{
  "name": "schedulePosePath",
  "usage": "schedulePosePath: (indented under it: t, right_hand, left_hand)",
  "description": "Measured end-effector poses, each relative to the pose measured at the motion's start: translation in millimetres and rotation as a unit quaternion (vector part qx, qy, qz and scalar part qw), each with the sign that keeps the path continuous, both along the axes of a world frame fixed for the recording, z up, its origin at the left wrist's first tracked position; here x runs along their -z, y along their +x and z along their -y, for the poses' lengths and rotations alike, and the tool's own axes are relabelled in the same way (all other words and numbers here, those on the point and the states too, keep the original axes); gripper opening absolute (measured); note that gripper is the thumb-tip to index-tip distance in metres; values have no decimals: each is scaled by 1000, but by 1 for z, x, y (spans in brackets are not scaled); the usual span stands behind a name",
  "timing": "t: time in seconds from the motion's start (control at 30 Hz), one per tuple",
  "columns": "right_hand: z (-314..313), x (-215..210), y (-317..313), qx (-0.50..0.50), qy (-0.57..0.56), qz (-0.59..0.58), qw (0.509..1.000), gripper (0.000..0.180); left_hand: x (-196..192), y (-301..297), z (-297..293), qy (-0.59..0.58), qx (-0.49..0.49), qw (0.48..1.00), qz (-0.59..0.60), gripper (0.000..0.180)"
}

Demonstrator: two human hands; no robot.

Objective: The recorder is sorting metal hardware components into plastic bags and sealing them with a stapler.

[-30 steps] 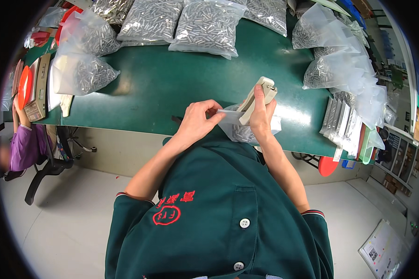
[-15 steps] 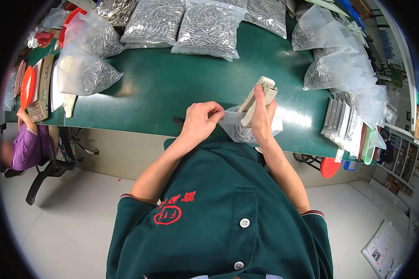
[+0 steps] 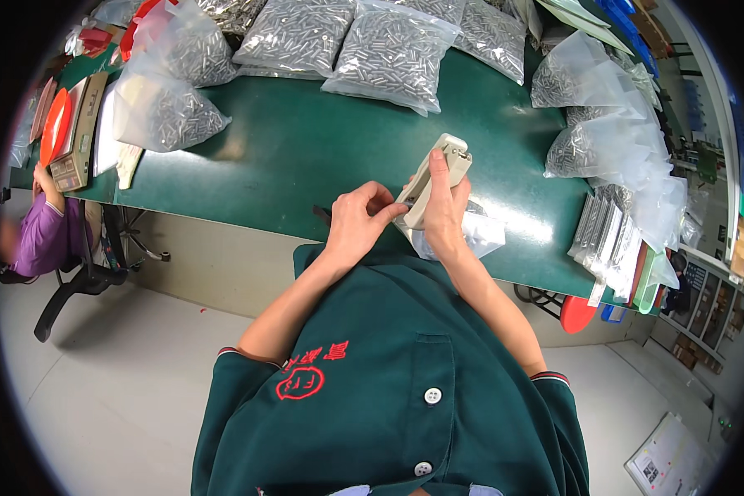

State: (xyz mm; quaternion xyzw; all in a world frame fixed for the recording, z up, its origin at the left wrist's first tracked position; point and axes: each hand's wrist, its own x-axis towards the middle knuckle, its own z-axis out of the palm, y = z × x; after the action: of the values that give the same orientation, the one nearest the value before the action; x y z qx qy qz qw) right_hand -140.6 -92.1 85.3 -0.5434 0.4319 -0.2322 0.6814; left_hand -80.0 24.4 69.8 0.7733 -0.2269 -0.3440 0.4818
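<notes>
My right hand [image 3: 444,213] is wrapped round a cream handheld bag sealer [image 3: 450,147], a long clamp-like tool, with the thumb lying along its top. The sealer's front end sits over the mouth of a clear plastic bag [image 3: 484,235], which lies at the near edge of the table, partly hidden by the right hand; grey metal shows faintly inside. My left hand [image 3: 357,221] pinches the bag's upper edge between thumb and forefinger, right beside the sealer's tip. Whether the sealer's jaws are fully pressed together, I cannot tell.
Large bags of metal pins [image 3: 393,54] line the far side of the green table [image 3: 281,153]. Smaller filled bags [image 3: 174,116] stand left, others [image 3: 587,149] right, beside stacked flat packets [image 3: 599,240]. A scale [image 3: 78,153] stands far left, near a person in purple [image 3: 48,236].
The sealer and my right hand have moved left, bringing the sealer's tip up to my left fingers at the bag's edge. The whole view has shifted slightly.
</notes>
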Motion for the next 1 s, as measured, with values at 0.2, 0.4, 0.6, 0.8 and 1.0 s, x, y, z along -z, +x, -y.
schedulePosePath:
  t: [0.2,0.4,0.6,0.8,1.0]
  right_hand:
    - [-1,2,1,-3,10,16,1000,44]
    - [4,10,3,-17,-22,-4,1000,44]
    - [5,15,7,-6,-8,-14,1000,40]
    - [10,-4,-1,-42,45,37,997,39]
    - [69,-25,-46,55,-154,81,983,38]
  left_hand:
    - [12,2,-3,-58,8,993,-100,25]
    - [13,-4,-4,-96,58,994,3,35]
    - [8,-11,-1,-65,16,998,-19,36]
    - [12,-24,2,-131,4,990,-46,49]
    - [27,-32,6,-146,19,970,-192,33]
